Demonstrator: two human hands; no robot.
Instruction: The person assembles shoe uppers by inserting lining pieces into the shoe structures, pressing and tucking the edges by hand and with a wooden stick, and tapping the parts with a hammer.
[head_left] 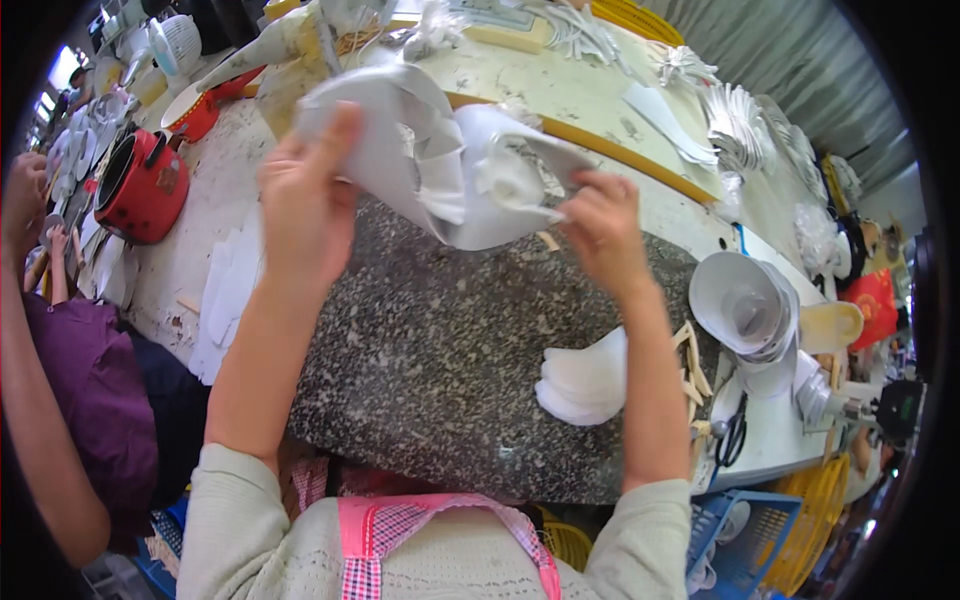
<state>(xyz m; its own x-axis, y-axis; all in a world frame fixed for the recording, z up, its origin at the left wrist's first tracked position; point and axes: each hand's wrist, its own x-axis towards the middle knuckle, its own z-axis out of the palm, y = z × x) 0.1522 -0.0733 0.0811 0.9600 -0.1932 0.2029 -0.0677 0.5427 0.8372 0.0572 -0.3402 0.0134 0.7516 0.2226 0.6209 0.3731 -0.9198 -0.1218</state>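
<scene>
No text, label, brand, number or sign is legible in this view. The pale sheet point(490, 17) at the far side of the worktop point(225, 150) and the red bag point(874, 305) at the right are too small and blurred for any lettering to be told. Dark spots on the red pot point(155, 195) form no readable characters.

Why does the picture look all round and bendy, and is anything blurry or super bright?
In the head view, the wide fisheye lens bends straight edges and leaves the corners black; in the same view, the left hand and the white material it holds look smeared, while the speckled slab looks clearer; also in the head view, a bright patch glares at upper left.
</scene>
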